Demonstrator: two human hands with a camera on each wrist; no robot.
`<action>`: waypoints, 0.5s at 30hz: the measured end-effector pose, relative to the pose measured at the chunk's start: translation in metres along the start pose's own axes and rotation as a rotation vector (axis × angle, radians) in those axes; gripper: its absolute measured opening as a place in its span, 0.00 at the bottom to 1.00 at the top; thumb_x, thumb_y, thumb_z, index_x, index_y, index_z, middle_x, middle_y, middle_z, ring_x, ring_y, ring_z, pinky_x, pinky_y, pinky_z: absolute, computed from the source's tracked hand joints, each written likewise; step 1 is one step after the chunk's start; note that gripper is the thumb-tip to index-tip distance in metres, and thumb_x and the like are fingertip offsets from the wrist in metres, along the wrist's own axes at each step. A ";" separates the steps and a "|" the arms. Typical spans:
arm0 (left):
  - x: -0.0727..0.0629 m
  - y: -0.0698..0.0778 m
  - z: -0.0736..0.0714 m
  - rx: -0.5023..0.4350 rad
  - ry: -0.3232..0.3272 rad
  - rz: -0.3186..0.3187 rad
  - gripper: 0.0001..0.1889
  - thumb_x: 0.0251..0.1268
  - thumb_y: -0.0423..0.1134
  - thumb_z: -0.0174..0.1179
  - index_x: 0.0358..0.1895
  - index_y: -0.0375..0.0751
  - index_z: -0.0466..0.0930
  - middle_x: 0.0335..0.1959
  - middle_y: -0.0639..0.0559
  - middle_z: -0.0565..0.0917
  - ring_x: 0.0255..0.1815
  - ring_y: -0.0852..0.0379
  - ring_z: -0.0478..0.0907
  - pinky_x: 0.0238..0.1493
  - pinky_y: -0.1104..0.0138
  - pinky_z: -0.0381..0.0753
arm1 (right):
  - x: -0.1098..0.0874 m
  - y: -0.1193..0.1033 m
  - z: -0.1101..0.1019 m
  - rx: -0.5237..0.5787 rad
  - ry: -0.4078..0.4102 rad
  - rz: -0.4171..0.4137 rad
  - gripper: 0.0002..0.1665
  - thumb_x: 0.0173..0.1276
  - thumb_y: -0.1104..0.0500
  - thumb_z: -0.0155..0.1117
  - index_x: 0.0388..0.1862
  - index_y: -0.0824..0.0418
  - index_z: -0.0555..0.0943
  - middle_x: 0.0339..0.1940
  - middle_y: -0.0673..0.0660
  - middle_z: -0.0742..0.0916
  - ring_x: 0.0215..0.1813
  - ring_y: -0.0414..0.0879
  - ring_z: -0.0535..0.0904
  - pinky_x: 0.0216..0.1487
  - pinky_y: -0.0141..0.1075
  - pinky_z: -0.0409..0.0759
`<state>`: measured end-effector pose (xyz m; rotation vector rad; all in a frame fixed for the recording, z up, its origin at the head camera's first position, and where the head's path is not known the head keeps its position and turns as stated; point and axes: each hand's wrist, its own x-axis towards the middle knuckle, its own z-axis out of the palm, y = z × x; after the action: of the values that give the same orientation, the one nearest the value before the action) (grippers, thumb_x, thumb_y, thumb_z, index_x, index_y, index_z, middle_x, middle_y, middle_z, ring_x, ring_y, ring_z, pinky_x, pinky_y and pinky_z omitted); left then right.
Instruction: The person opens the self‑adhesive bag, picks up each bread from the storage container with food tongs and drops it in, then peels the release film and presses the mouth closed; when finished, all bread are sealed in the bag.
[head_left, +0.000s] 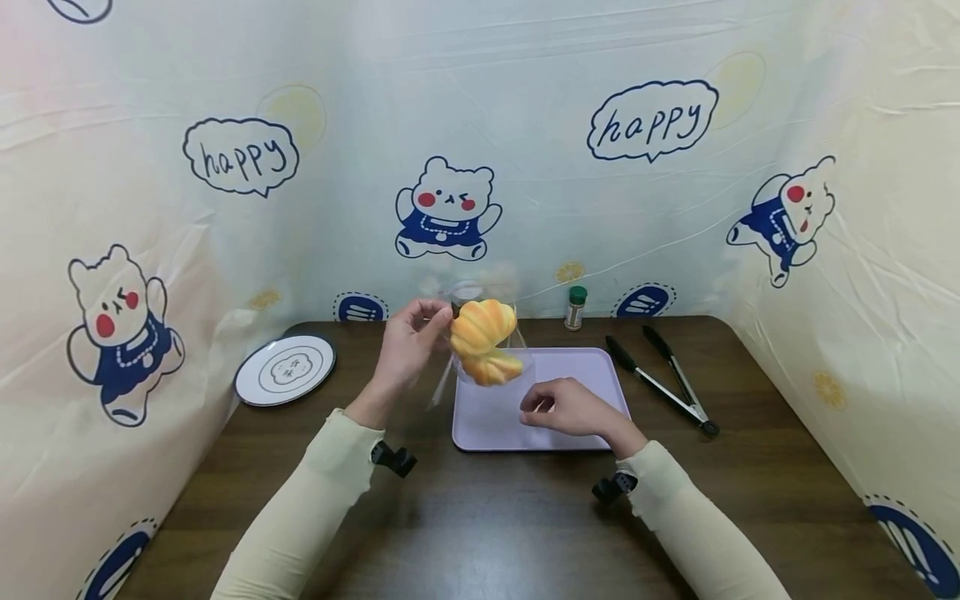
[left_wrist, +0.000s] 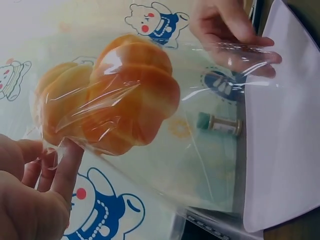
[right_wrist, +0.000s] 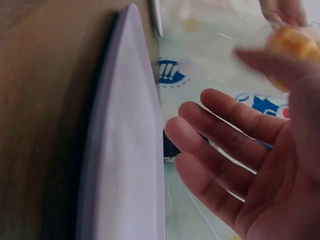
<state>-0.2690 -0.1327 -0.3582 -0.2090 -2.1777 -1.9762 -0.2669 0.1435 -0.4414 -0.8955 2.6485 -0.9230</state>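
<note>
**Bread (head_left: 483, 327) in clear bag (left_wrist: 190, 115), held aloft**

Left hand (head_left: 411, 340) pinches the bag beside the bread, above the tray's (head_left: 487, 421) far side. Right hand (head_left: 567, 407), fingers relaxed, is above the tray; thumb blurred in its wrist view, bag contact indeterminable. The bag's outline is indistinct from the head; both wrist views crop the tray.

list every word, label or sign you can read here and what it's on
"happy": left speech bubble on the cloth backdrop
"happy": right speech bubble, same backdrop
"!!!": blue ovals on the backdrop
White plate's central marking: too small to read
Green-capped shaker's label: too small and blurred to read
</note>
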 end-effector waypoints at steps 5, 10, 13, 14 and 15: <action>0.000 0.001 -0.002 0.031 0.076 0.039 0.15 0.66 0.47 0.67 0.47 0.40 0.82 0.39 0.52 0.84 0.35 0.58 0.79 0.36 0.68 0.85 | 0.002 0.001 0.002 -0.034 0.023 -0.025 0.05 0.68 0.54 0.68 0.31 0.48 0.85 0.27 0.42 0.85 0.31 0.37 0.76 0.37 0.31 0.77; 0.000 0.000 -0.006 0.021 0.178 0.099 0.15 0.64 0.48 0.68 0.45 0.41 0.83 0.34 0.56 0.85 0.33 0.58 0.76 0.30 0.74 0.76 | 0.000 0.003 -0.002 -0.023 0.003 -0.019 0.05 0.68 0.54 0.68 0.31 0.49 0.85 0.28 0.42 0.85 0.32 0.39 0.76 0.37 0.31 0.77; 0.001 -0.001 -0.007 -0.023 0.185 0.113 0.15 0.64 0.48 0.68 0.45 0.41 0.83 0.33 0.56 0.87 0.34 0.57 0.79 0.31 0.74 0.80 | -0.002 0.004 -0.005 -0.017 -0.017 -0.006 0.04 0.69 0.55 0.67 0.32 0.49 0.85 0.30 0.42 0.86 0.34 0.39 0.77 0.40 0.32 0.79; 0.001 -0.001 -0.006 -0.037 0.178 0.118 0.15 0.65 0.48 0.67 0.46 0.40 0.83 0.33 0.56 0.87 0.34 0.56 0.79 0.32 0.74 0.81 | -0.002 0.005 -0.006 -0.021 -0.019 -0.006 0.04 0.69 0.55 0.67 0.32 0.49 0.85 0.30 0.42 0.86 0.34 0.39 0.78 0.41 0.32 0.79; 0.001 -0.001 -0.006 -0.048 0.169 0.119 0.15 0.65 0.47 0.67 0.46 0.41 0.82 0.33 0.56 0.87 0.35 0.57 0.80 0.34 0.73 0.83 | -0.003 0.005 -0.007 -0.028 -0.019 -0.009 0.04 0.69 0.55 0.67 0.32 0.49 0.85 0.30 0.41 0.86 0.35 0.38 0.78 0.42 0.32 0.80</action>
<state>-0.2699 -0.1386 -0.3585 -0.1676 -1.9688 -1.9081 -0.2697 0.1516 -0.4395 -0.9191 2.6497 -0.8771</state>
